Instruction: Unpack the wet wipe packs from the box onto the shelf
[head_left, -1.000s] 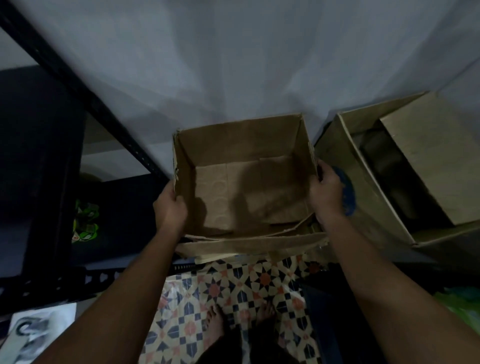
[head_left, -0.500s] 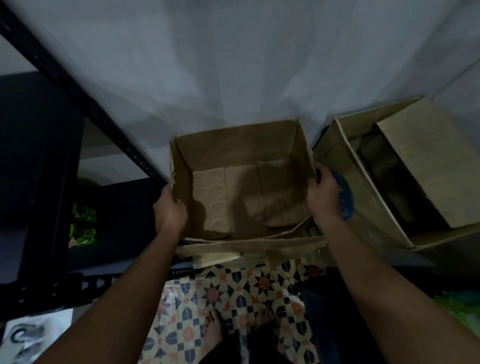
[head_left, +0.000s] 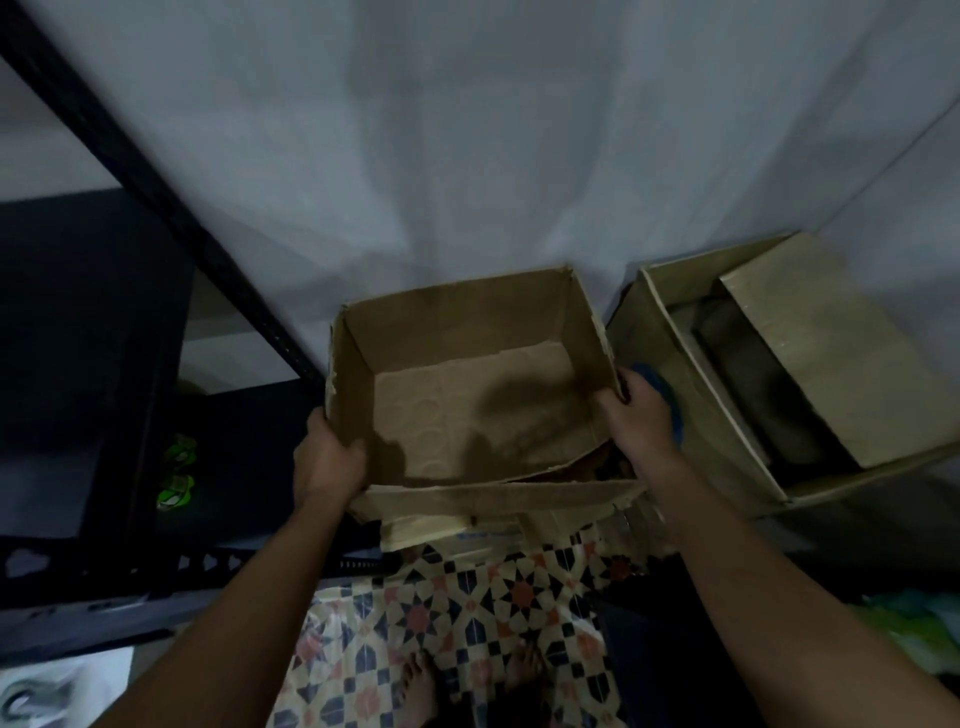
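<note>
An open cardboard box (head_left: 457, 322) is held up in front of me, and its inside shows only bare cardboard with no packs in it. My left hand (head_left: 327, 457) grips its left wall near the front corner. My right hand (head_left: 641, 415) grips its right wall. A dark metal shelf (head_left: 78, 332) stands at the left, with green-printed packs (head_left: 176, 478) on a lower level in the shadow.
A second open cardboard box (head_left: 675, 332) stands at the right against the white wall, a loose cardboard piece lying inside it. A blue mark shows on its side beside my right hand. Patterned floor tiles (head_left: 457, 613) and my bare feet lie below. Green plastic sits at the lower right.
The box has tilted slightly and shifted a little in my hands, with the front flap now flatter. Both hands keep their grip on its sides.
</note>
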